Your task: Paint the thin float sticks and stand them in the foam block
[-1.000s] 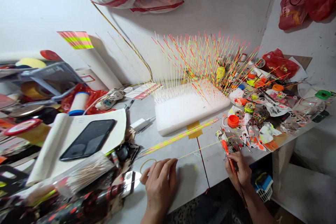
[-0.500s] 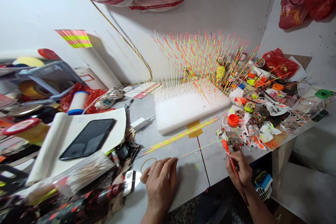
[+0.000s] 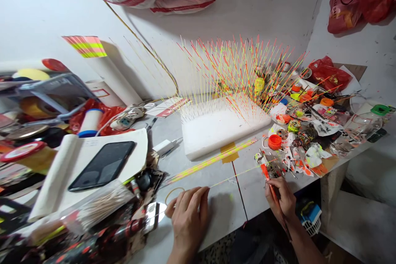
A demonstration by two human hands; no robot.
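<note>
My left hand is closed, fingertips pinched on a thin yellow-green stick that runs out to the right above the table. On its other side, a thin length leads from the hand to a paint-spotted rotary tool with a metal end. My right hand grips a slim paintbrush smeared with orange paint. The brush's orange head lies at the stick's far part; whether they touch, I cannot tell. A bundle of yellow and pink striped sticks rests behind my left hand.
Many painted sticks stand in a white foam block. Paint-stained scraps and an open orange pot crowd the right. At left are a phone on a notebook and bagged cotton swabs. The table's front edge is near my hands.
The view has shifted very slightly. Both hands keep nearly the same places and grips; the brush has moved barely, if at all.
</note>
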